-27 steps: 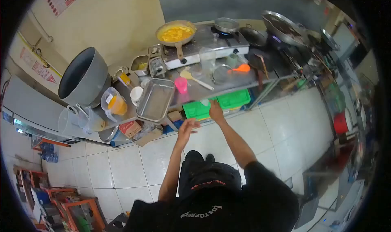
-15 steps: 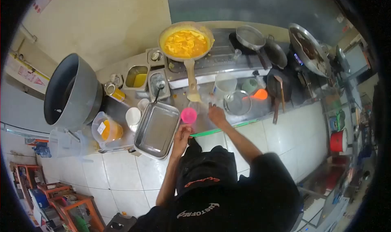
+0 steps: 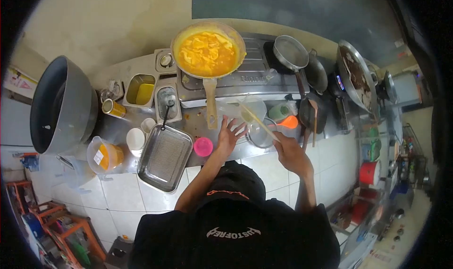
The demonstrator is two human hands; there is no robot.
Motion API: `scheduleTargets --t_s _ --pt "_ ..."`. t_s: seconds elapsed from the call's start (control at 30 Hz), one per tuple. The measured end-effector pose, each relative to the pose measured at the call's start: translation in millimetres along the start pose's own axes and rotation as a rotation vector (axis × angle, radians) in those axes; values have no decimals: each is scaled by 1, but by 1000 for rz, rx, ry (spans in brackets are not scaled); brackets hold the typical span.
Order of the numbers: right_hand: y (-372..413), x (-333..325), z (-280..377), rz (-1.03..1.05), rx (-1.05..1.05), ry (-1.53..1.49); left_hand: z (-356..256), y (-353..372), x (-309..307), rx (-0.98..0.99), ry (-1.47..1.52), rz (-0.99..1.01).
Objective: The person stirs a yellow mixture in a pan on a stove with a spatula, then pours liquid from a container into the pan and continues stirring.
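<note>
In the head view my right hand (image 3: 293, 154) is closed around a pale spatula (image 3: 257, 119), which slants up and left over a clear plastic container (image 3: 254, 107). My left hand (image 3: 228, 137) holds nothing, its fingers spread just below the handle (image 3: 211, 108) of a frying pan (image 3: 241, 56). Pieces of yellow egg (image 3: 207, 51) in liquid fill that pan, which sits on the stove. To the left of my left hand stands a pink cup (image 3: 203, 146) at the counter's front edge. A strainer (image 3: 261, 136) lies between my hands.
A steel tray with a rack (image 3: 166, 156) juts over the counter's front edge. Left of it are white tubs (image 3: 135, 139), a jug of orange liquid (image 3: 107, 155) and a big grey pot (image 3: 75, 108). An orange ladle (image 3: 289, 122), pans (image 3: 289, 51) and a wok (image 3: 356, 75) are on the right.
My left hand has let go of the pink cup and moved right and forward, opening. My right hand has moved right and back with the spatula, now tilted upward. The view has shifted.
</note>
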State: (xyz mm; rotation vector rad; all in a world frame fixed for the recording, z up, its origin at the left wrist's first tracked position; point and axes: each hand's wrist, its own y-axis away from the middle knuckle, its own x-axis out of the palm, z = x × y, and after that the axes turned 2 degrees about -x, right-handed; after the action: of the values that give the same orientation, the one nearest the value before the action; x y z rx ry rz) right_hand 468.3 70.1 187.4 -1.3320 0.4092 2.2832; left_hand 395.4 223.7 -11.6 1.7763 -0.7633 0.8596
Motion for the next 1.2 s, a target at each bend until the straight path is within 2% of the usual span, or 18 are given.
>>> scheduleTargets --t_s 0.07,0.1,0.13,0.27,0.33,0.37,0.4,0.43,0.5,0.53,0.6,0.67,0.73,0.8,0.83,0.9,1.1,1.2 --pt "-12 -21 0 271 129 -93 -5 -9 5 -51 126 48" --pt "-14 -25 -8 338 127 -107 2 -29 -9 -42 -52 -39" --pt "-15 -29 -17 345 117 -105 8 -47 -20 -29 -231 -121" --pt "-16 -53 -46 211 -14 -152 23 -86 -41 183 -41 -333" --pt "-30 -81 -33 195 294 -224 23 -113 -73 95 -550 -606" --pt "-41 -86 -27 100 198 -251 37 -128 -103 107 -547 -617" --pt "-58 -84 -27 99 176 -254 58 -145 -135 219 -772 -721" --pt "-76 -79 -27 -21 -25 -157 68 -149 -152 337 -1000 -826" --pt "-120 -63 -30 -98 -263 -17 50 -75 -139 449 -549 -322" --pt "-148 -50 -31 -56 -306 28 25 -48 -112 465 -561 -330" --pt "-199 -13 -26 83 -306 189 -18 -5 -56 438 -101 -192" --pt "-233 22 -19 95 -505 377 -64 4 -31 342 -147 -148" --pt "-254 61 -15 47 -499 392 -103 -3 -8 253 -192 -94" --pt "-278 94 -17 1 -490 420 -121 -14 14 -62 -616 32" --pt "-292 109 -19 -54 -411 389 -118 -14 24 20 -848 -79" --pt "-352 150 -42 -124 -254 331 -108 -22 15 70 -857 -71" --pt "-412 54 -44 -2 -226 234 -103 -23 25 11 -663 -56" --pt "-351 -5 -4 185 -205 403 -109 -26 19 -91 -437 23"
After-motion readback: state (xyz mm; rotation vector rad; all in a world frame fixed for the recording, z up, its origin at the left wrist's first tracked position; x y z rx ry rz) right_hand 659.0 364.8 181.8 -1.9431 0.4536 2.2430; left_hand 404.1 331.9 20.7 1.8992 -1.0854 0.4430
